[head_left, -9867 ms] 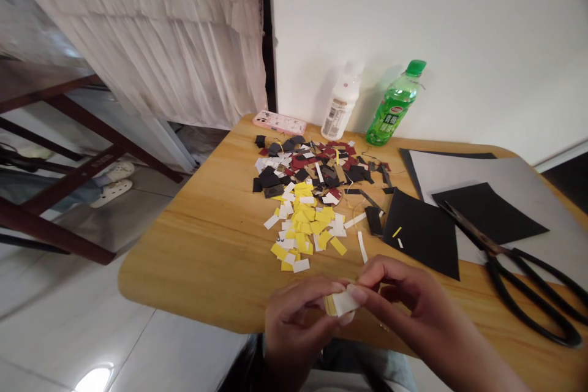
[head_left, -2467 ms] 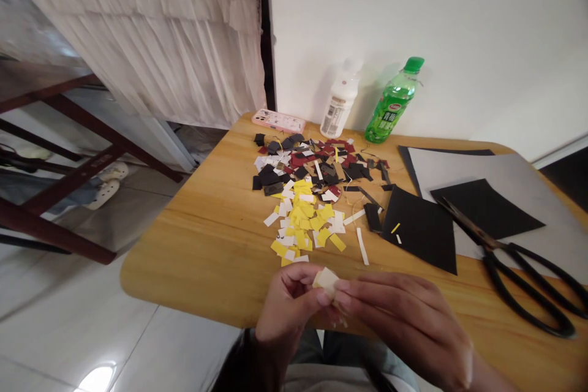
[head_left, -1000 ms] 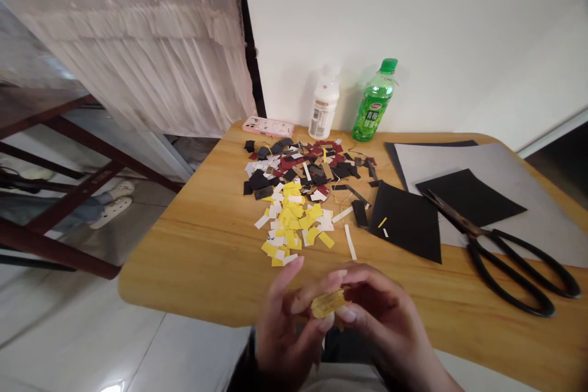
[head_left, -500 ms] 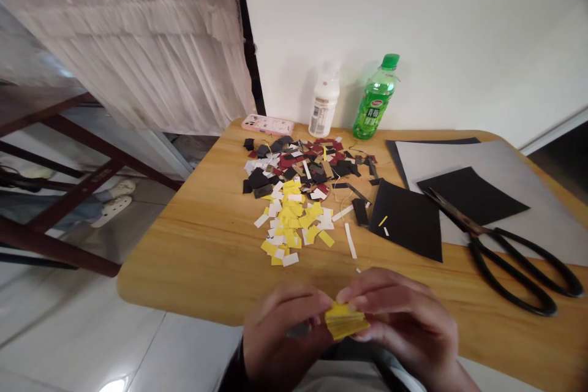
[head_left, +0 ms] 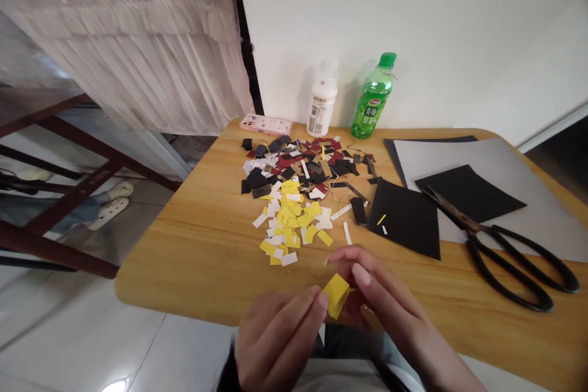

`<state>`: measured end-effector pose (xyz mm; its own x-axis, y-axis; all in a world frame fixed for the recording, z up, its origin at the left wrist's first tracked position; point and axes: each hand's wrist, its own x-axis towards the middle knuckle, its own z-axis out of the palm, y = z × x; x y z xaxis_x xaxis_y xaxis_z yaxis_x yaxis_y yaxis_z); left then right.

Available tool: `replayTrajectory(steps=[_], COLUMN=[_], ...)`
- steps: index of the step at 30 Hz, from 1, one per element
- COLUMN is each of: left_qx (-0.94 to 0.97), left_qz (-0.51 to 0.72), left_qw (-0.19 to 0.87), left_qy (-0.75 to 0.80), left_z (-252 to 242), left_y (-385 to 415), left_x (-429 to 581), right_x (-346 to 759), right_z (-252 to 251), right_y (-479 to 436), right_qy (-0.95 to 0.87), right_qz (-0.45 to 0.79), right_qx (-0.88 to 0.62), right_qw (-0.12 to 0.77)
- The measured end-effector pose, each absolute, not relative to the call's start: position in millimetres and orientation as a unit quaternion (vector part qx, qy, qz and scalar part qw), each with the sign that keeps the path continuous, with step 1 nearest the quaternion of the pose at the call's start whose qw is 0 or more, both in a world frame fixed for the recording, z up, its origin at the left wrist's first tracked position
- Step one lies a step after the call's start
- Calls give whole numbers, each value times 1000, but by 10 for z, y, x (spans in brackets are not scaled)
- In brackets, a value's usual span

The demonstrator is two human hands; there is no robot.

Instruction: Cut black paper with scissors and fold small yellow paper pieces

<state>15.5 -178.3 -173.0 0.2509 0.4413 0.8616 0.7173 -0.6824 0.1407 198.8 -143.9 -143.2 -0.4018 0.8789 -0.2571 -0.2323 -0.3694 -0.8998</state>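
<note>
- Far left, off the surface, a dark wooden frame (head_left: 68,196) stands on the pale floor, with a pair of pale shoes (head_left: 106,211) under it; a white lace curtain (head_left: 138,49) hangs behind.
- The wooden surface (head_left: 193,251) has a rounded near-left corner.
- The left hand (head_left: 275,337) is at the near edge. Its fingers (head_left: 303,312) are drawn close together, and the tips press the left edge of a yellow paper piece (head_left: 336,295).
- A pink phone (head_left: 266,124) lies flat at the far edge, near the wall.
- A heap of dark and red scraps (head_left: 298,162) lies beyond a heap of yellow and white scraps (head_left: 291,220); the two heaps run into each other.
- A white bottle (head_left: 321,107) stands upright against the wall.
- The yellow paper piece is held above the near edge, tilted, between the two hands.
- A green bottle (head_left: 373,98) stands just to the right of the white one.
- The right hand (head_left: 390,312) pinches the paper's right side. Its fingers (head_left: 362,275) are closed on the paper, with the thumb on top.
- A black sheet (head_left: 404,217) lies flat, with two tiny slivers on it.
- A grey sheet (head_left: 505,165) carries a second black sheet (head_left: 468,193).
- Black-handled scissors (head_left: 500,251) lie across the grey sheet's near edge, blades closed and pointing left.
</note>
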Motion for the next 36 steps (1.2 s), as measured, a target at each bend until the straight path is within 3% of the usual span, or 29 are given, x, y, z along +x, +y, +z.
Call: replayTrajectory(steps=[6,10,13,16,19,21,24,28,36], left_qx=[-801,-776,-717,-643,-514,-447,-420,-405,-371], left_qz=[-453,-479,-512,-455,-433,-444,-475,-516,-522], left_qw=[157,72,-173,-446,-622,-684,-697,-694,-703], left_qy=[-358,-403,-441,-424,-403,-369,-334,-295,-308], left_z=[-1689,-1759,-1784,-1770,-1768,-1779,-1798,-1818,-1828], left_y=[-1750,-1764,-1764,-1756,-1751,-1754,-1765,-1775,-1826], left_x=[190,252,284,300,336,369,414,443,472], right_x=[1967,2073,2172,2237,2263,2265,2241,2155,1983], right_z=[-1485,-1539,-1514,-1457,-1418,-1418,-1449,-1538,-1778], right_y=[-1417,-1406,-1396,-1389,-1398,-1412,-1434,-1468,-1519], right_qy=[-442,-528,-655,-768,-813,-807,-743,-597,-436], right_qz=[736,679,580,452,377,391,498,644,741], right_qx=[-356,-356,-342,-317,-313,-319,-317,-274,-230], right_qw=[369,365,344,326,314,307,315,392,456])
